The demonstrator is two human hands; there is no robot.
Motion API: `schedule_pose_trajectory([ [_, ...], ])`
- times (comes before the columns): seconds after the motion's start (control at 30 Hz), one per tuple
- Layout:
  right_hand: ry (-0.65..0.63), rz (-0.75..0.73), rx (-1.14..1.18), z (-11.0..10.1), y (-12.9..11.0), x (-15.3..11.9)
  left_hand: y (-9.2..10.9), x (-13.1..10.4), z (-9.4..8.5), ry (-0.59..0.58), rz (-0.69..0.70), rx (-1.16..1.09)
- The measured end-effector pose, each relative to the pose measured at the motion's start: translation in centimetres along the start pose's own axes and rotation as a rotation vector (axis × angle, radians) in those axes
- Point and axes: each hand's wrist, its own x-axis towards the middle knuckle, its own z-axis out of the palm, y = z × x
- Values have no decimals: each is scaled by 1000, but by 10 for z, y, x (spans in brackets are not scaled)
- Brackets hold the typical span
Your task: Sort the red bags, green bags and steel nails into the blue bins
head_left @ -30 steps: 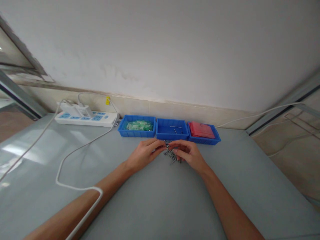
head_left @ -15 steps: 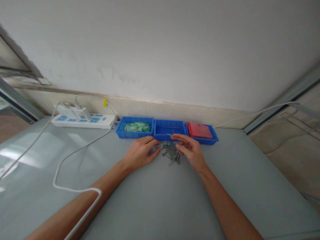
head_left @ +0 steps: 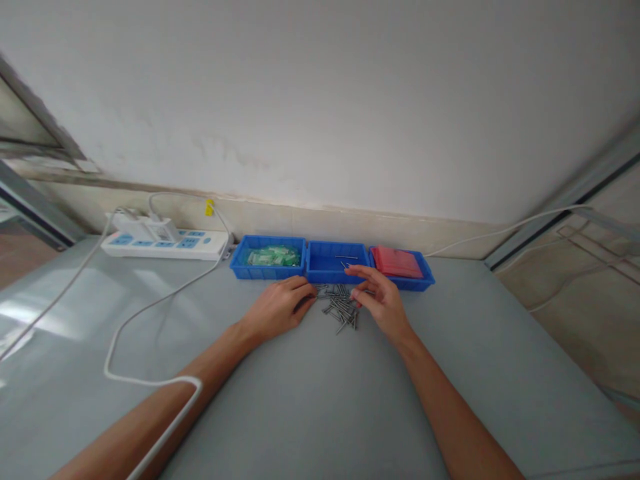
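Note:
A loose pile of grey metal nails lies on the grey table, between my hands. My left hand rests at the left edge of this pile, thumb and fingers drawn together; what they hold, if anything, is hidden. Over the right side of the pile is my right hand, its fingers stretched toward the middle blue tray and its thumb apart. Nothing shows gripped in it. A couple of nails lie in that tray, partly behind my right fingertips.
A blue tray with green-and-white packets adjoins on the left, and another blue tray with red plastic bags on the right. Further left is a white power strip. A white cable loops over my left forearm. A wall stands behind.
The nail at my right fingertips has dropped toward the middle tray, and that hand has barely moved. My left thumb and fingers have closed together beside the pile.

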Motion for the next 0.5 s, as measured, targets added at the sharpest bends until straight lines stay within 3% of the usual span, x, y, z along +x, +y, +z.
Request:
schedule_pose_trajectory([
  [0.3, 13, 5, -2, -1, 1, 0, -3, 0, 3, 31, -18, -104],
  [0.5, -76, 33, -75, 1, 0, -2, 13, 8, -3, 173, -218, -562],
])
